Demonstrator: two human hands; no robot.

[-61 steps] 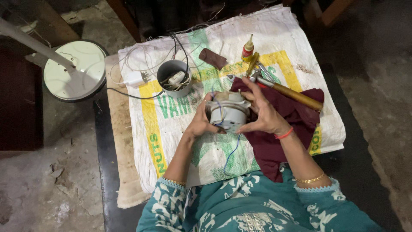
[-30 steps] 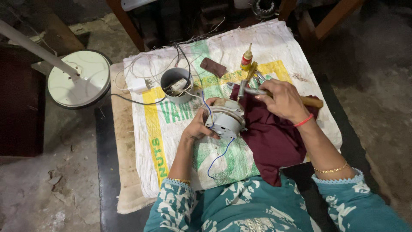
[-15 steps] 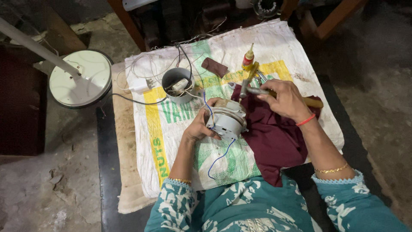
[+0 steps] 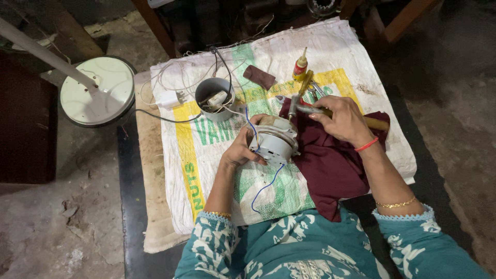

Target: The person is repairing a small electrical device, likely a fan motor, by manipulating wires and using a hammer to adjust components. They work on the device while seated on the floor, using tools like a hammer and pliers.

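Left hand (image 4: 242, 149) cups the grey motor housing (image 4: 274, 143), steadying it on the woven sack (image 4: 217, 170) at the edge of the maroon cloth (image 4: 330, 170). Right hand (image 4: 341, 120) grips a wooden-handled hammer (image 4: 299, 107), head poised just beside the housing's top.

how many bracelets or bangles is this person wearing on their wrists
3: a red band and a gold bangle on the right arm, a gold bangle at the left cuff. Sleeves may hide more.
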